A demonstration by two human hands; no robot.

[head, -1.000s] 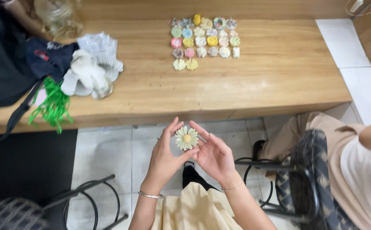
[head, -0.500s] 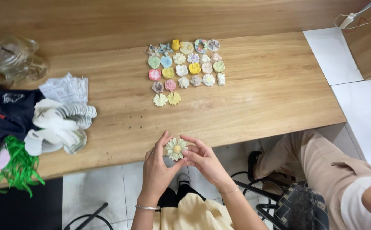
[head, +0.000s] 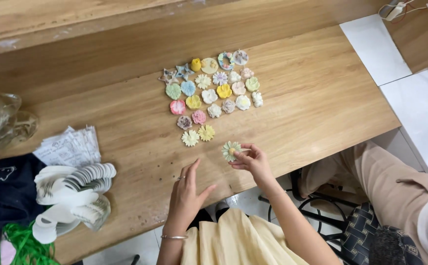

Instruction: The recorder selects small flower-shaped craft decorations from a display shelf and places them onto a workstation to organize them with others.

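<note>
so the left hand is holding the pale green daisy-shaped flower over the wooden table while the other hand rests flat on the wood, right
Not quite: the head view shows the right hand pinching the pale green daisy-shaped flower over the wooden table. It is the left hand that rests flat on the wood. The rest is as you said.

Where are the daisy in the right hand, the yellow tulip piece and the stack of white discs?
daisy (head: 231,150), head view, its yellow centre.
yellow tulip piece (head: 195,65), head view, its body.
white discs (head: 83,177), head view, fanned top of the stack.
</note>
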